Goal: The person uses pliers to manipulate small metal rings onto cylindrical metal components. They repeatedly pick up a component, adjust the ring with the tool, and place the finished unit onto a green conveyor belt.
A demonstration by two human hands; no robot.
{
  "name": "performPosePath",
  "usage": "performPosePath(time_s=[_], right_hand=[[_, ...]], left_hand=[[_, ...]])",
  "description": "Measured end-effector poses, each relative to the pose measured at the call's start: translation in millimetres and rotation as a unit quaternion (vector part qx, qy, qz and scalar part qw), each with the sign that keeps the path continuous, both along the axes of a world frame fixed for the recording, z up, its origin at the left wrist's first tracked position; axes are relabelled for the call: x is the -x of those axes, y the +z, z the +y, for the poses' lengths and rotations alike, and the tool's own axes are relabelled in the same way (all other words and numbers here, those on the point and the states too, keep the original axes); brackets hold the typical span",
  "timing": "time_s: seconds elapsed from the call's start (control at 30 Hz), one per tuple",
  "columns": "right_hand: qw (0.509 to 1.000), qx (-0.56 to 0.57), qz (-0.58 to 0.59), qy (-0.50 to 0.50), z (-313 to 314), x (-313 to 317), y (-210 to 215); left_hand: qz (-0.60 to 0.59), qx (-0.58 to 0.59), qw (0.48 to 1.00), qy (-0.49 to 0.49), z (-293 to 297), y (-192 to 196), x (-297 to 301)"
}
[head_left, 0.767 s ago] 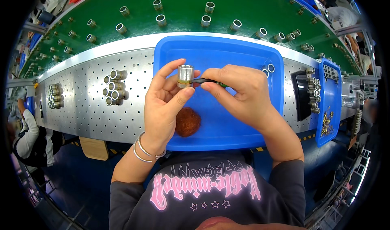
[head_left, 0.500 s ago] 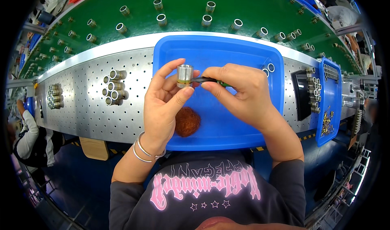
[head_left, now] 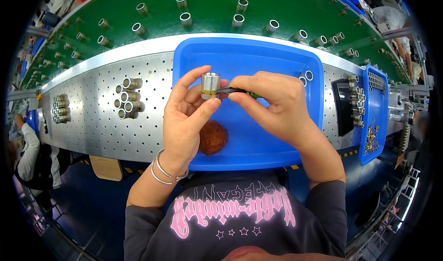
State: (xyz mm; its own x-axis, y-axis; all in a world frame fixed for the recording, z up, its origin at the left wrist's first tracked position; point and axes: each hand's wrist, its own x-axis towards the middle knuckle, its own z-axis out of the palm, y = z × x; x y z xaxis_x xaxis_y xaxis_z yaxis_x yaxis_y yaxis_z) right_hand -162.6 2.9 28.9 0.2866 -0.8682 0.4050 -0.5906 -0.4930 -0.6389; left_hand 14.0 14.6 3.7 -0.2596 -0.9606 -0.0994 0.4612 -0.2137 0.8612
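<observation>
My left hand (head_left: 187,106) holds a short silver metal sleeve (head_left: 211,81) upright between its fingers and thumb, above the blue tub (head_left: 272,152). A yellowish band runs round the sleeve's lower part. In my right hand (head_left: 272,95) a slim dark tool (head_left: 226,90) with some green on its handle is pinched between thumb and forefinger. Its tip meets the sleeve's right side at the band; the exact kind of tool is hard to make out. Under my left hand, a reddish-brown ball of wire wool (head_left: 213,138) lies in the tub.
Two metal rings (head_left: 308,75) lie at the tub's right end. A cluster of sleeves (head_left: 130,96) stands on the perforated metal bench (head_left: 152,76) at left. More sleeves stand across the green surface (head_left: 207,7) beyond. At right are a black holder (head_left: 342,108) and a blue tray (head_left: 374,143) of small brass-coloured parts.
Both hands keep nearly the same pose, with the tool's tip still at the sleeve's band. The bench, tub and far sleeves appear slightly higher in the picture.
</observation>
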Motion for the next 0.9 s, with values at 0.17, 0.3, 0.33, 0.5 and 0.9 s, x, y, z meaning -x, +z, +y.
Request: performPosePath(time_s=[0.17,0.3,0.33,0.5,0.9], right_hand=[[1.0,-0.002,-0.002,0.002,-0.4,-0.3,-0.7],[1.0,-0.02,-0.013,-0.003,0.1,0.8,0.2],[0.999,-0.03,-0.021,-0.004,0.5,1.1,1.8],[0.999,-0.037,-0.035,0.002,-0.8,-1.3,-0.9],[0.998,-0.045,-0.032,0.006,0.4,-2.0,-1.8]], left_hand=[[0.014,-0.007,1.0,-0.002,0.2,0.0,0.2],[0.014,-0.011,1.0,-0.003,-0.2,0.1,-0.6],[0.013,-0.012,1.0,-0.004,-0.5,0.0,-0.7],[0.019,-0.017,1.0,0.0,-0.6,0.3,-0.8],[0.038,-0.029,0.999,-0.011,1.3,3.1,1.8]])
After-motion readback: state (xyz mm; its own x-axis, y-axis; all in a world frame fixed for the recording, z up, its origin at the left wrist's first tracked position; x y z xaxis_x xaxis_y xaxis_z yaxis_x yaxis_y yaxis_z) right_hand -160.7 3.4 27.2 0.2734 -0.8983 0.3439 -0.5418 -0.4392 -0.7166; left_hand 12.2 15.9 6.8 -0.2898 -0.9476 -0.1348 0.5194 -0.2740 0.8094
